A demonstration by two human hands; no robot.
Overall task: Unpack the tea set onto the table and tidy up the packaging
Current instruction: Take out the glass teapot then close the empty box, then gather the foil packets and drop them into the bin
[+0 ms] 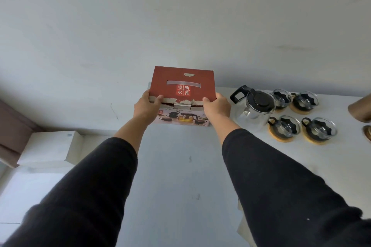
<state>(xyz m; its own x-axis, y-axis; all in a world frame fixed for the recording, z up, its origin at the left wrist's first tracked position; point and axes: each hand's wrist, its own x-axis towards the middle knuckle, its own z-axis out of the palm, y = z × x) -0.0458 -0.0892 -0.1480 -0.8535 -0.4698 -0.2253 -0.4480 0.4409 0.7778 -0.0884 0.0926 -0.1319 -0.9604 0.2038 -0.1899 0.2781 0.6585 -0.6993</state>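
The red tea set box (pixel 181 88) stands closed at the far left end of the white table (pixel 180 166), against the wall. My left hand (pixel 146 107) grips its near left corner and my right hand (pixel 216 108) grips its near right corner. To the right of the box stands a glass teapot (pixel 255 108) with a black lid and handle. Beyond the teapot, several glass cups with black holders (pixel 285 127) sit on round wooden coasters in two rows.
A brass-coloured object (pixel 360 109) stands at the right edge of the table, with another piece (pixel 367 132) below it. White blocks (pixel 48 148) lie to the left, below the table. A pale wall (pixel 180 16) rises right behind the box.
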